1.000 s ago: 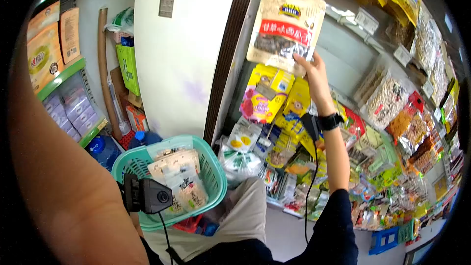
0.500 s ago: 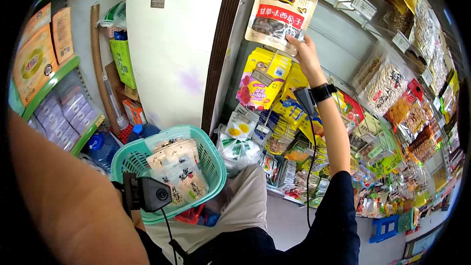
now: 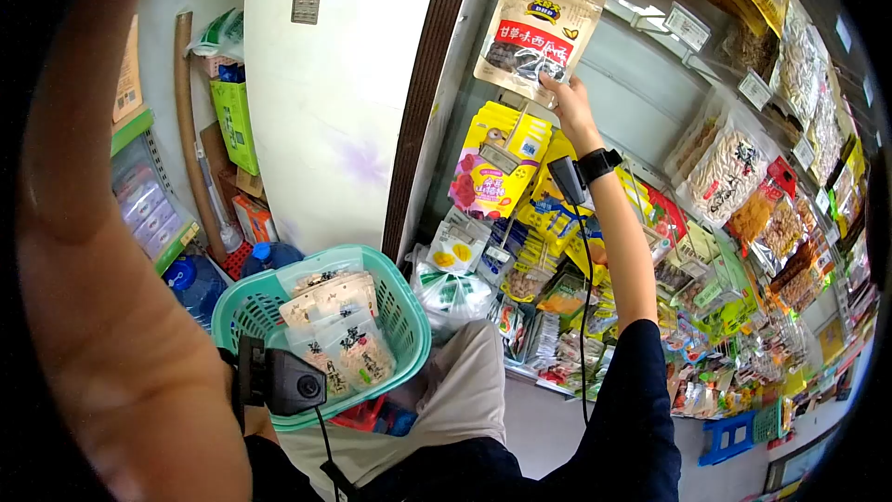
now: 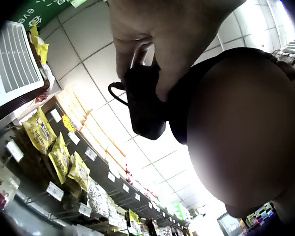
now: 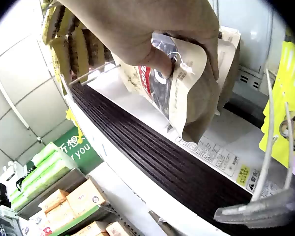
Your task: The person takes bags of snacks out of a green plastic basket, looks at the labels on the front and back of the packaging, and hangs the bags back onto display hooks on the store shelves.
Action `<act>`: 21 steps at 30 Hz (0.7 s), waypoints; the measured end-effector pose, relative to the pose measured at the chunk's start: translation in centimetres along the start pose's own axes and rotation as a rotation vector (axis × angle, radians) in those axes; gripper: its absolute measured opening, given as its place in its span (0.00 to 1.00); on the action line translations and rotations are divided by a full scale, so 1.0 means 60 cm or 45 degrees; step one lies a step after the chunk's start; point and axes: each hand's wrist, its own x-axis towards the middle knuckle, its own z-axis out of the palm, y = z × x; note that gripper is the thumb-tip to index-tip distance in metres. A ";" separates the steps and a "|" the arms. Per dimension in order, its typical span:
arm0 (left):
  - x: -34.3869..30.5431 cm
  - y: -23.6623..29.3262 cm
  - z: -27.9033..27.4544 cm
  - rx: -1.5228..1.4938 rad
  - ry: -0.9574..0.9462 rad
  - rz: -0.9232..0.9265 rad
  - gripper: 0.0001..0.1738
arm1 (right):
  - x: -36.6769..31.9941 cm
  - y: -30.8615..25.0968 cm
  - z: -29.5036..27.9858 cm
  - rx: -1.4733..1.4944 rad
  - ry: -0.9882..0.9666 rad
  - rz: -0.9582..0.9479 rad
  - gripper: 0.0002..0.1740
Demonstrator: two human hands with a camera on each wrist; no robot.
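Observation:
In the head view my right hand [image 3: 571,107] pinches a beige pouch [image 3: 544,23] with a red label and dark seeds in its window, up by the shelf hooks. The right wrist view shows the right hand [image 5: 160,27] with thumb across the pouch's front [image 5: 196,86]; another beige pouch [image 5: 228,64] is behind it. My left forearm [image 3: 130,316] rises close to the head camera. In the left wrist view the left hand [image 4: 169,27] grips a small black device [image 4: 146,105] on a black band at a person's head.
A green basket [image 3: 413,311] with several clear snack bags [image 3: 353,349] stands at lower left. Yellow packets [image 3: 492,163] hang under the pouch. A white cabinet [image 3: 339,112] stands left of the shelf; large bagged goods [image 3: 725,172] hang to the right. Blue-capped bottles [image 3: 192,284] are beside the basket.
The beige pouch, still in my right hand, went up in the view and then came down again a little. My left forearm now covers more of the left shelf.

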 end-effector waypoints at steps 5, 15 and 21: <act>-0.003 0.002 -0.002 0.001 -0.008 -0.010 0.31 | 0.018 0.022 -0.012 -0.015 0.031 0.041 0.24; -0.015 0.015 -0.008 -0.018 -0.019 -0.054 0.31 | 0.063 0.069 -0.018 0.015 0.046 -0.015 0.22; -0.058 0.042 -0.022 0.159 -0.193 -0.317 0.36 | 0.092 0.096 -0.014 -0.014 0.125 -0.024 0.16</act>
